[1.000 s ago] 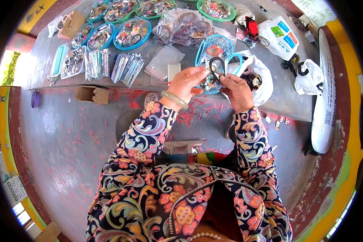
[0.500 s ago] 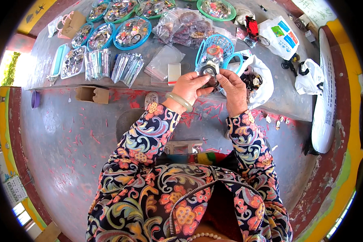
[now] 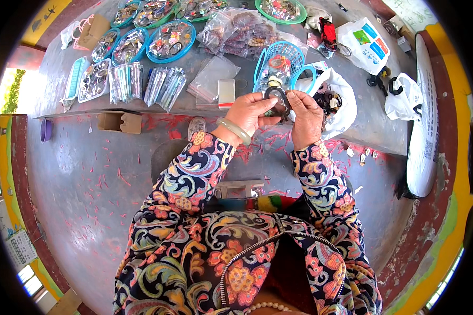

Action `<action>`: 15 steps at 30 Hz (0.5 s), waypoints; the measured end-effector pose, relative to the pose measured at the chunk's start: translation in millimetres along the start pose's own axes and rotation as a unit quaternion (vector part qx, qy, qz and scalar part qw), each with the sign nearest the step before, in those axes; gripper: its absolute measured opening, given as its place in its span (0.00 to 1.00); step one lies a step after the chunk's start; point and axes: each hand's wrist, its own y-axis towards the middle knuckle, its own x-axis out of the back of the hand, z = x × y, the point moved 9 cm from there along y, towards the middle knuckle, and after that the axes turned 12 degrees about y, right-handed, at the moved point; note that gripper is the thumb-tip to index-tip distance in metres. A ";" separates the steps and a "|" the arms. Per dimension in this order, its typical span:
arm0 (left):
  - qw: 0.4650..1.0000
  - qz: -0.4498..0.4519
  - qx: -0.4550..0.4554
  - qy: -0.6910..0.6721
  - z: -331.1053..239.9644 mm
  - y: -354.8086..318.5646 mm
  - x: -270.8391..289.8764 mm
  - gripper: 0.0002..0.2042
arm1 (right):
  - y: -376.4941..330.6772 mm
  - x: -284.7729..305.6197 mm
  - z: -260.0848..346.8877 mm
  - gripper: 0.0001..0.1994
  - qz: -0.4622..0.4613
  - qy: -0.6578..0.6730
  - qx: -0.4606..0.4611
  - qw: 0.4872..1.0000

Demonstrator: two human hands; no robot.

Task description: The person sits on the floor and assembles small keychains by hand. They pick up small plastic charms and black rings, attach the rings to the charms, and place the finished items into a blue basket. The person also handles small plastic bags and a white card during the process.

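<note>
Between my two hands is a black hair tie (image 3: 286,101), drawn out into a loop. The thumb and fingers of my left hand (image 3: 245,113) are closed on its left side, and a pale bangle circles that wrist. On the loop's right side, my right hand (image 3: 306,117) pinches it with thumb and forefinger. Just beyond my hands a blue plastic basket (image 3: 301,59) lies tilted with small colourful things in it. A white plastic bag (image 3: 348,114) holding dark hair ties stands open beside my right hand.
Round baskets of hair accessories, such as a blue one (image 3: 149,51), fill the table's far left. Nearer are bundles of pens (image 3: 164,88), clear plastic bags (image 3: 209,79) and a small flat box (image 3: 226,93). More white bags (image 3: 363,47) stand on the right; a cardboard box (image 3: 120,123) sits below the table edge.
The black hair tie now shows as a longer, more open loop. My right hand has shifted slightly left, while my left hand stays nearly in place.
</note>
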 end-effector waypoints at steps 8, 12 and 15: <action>1.000 0.004 -0.026 -0.015 -7.6 -3.1 -2.1 0.09 | -0.3 3.3 1.0 0.07 -0.014 0.021 0.019 1.000; 0.999 0.003 -0.037 -0.002 -8.0 -1.9 -1.3 0.09 | -0.8 -0.9 -1.1 0.08 -0.021 0.033 -0.015 0.999; 0.997 -0.024 -0.033 0.063 -9.1 -3.2 3.4 0.08 | -1.6 -14.8 0.3 0.08 0.028 0.025 -0.074 0.997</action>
